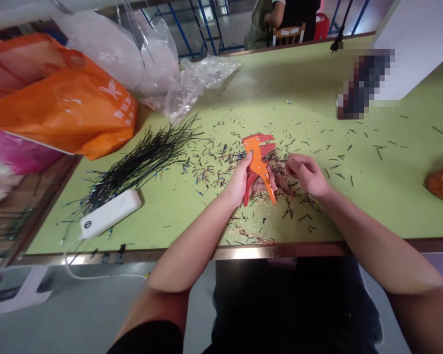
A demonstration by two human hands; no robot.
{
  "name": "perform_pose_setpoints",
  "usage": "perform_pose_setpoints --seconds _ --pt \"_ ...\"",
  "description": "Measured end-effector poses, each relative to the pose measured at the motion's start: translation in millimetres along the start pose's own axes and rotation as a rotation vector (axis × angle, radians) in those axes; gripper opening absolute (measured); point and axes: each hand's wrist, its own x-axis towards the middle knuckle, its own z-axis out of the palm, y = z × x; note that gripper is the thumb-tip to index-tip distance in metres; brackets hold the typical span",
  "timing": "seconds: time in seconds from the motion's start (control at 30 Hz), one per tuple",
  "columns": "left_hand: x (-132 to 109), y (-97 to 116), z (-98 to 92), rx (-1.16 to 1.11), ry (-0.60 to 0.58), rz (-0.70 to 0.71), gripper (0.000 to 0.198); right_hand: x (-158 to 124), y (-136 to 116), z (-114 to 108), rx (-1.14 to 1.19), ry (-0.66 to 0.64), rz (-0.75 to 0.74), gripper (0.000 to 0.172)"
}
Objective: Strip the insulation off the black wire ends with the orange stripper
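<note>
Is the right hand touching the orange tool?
Apart. The head view plainly shows scraps in a gap between the right hand and the orange tool, which the left hand grips.

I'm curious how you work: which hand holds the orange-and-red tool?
The left hand, gripping the orange-and-red tool; the right hand is curled, apart from it.

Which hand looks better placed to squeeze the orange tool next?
Probably the left hand: it holds the orange tool near its handles, while the right hand is apart from it.

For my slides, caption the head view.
Left hand holds orange and red wire stripper above short black clippings on green tabletop.
</note>
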Motion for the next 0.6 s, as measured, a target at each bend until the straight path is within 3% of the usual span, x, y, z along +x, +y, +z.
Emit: perform_pose_setpoints --seconds 0.23,0.4,0.5,0.6 --pt "-1.2 -10.2 -2.0 0.075 -0.029 0.084 0.055 0.8 3.1 -7.3 -0.017 0.077 0.004 0.044" --pt "-1.5 -11.4 -7.1 0.008 0.020 0.055 0.056 -1.2 8.2 -10.4 -0.053 0.035 -0.036 0.040" --pt "-0.1 -10.0 -9.1 0.012 0.045 0.040 0.056 -0.9 8.8 -13.9 -0.247 0.037 -0.086 0.038" --pt "0.7 -9.2 -9.6 0.058 0.057 0.094 0.059 4.1 7.6 -18.1 -0.594 0.138 -0.140 0.030"
